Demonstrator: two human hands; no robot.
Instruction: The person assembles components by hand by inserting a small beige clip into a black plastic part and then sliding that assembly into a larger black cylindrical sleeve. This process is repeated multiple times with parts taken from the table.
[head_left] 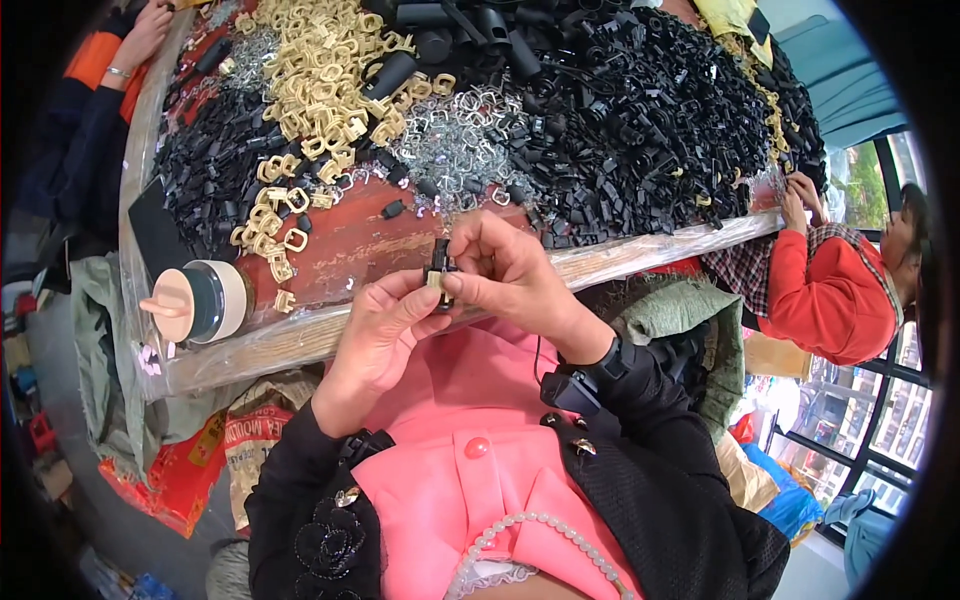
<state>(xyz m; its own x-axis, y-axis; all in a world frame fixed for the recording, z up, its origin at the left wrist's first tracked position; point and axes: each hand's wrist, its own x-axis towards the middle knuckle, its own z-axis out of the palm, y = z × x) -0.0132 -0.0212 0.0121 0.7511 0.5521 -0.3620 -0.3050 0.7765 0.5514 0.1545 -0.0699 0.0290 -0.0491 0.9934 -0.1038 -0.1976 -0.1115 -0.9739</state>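
Just over the table's near edge, my left hand (pixel 385 330) and my right hand (pixel 505 270) meet, both closed on one small buckle-like plastic part (pixel 441 252). Its upper piece is black and stands upright, and a cream piece shows between my thumbs. The fingers cover much of it, so how the pieces join is hidden. Beyond my hands lies a heap of silvery wire clips (pixel 455 140). Cream plastic rings (pixel 325 90) spill down the left of the table, and small black plastic parts (pixel 640 130) are piled to the right.
A lidded cup (pixel 222 300) stands at the table's left corner, beside a black flat sheet (pixel 160 228). The wooden table rim (pixel 300 345) is wrapped in clear film. One person (pixel 840 290) works at the right, another person's hand (pixel 147 35) shows at far left. Sacks (pixel 255 440) lie below.
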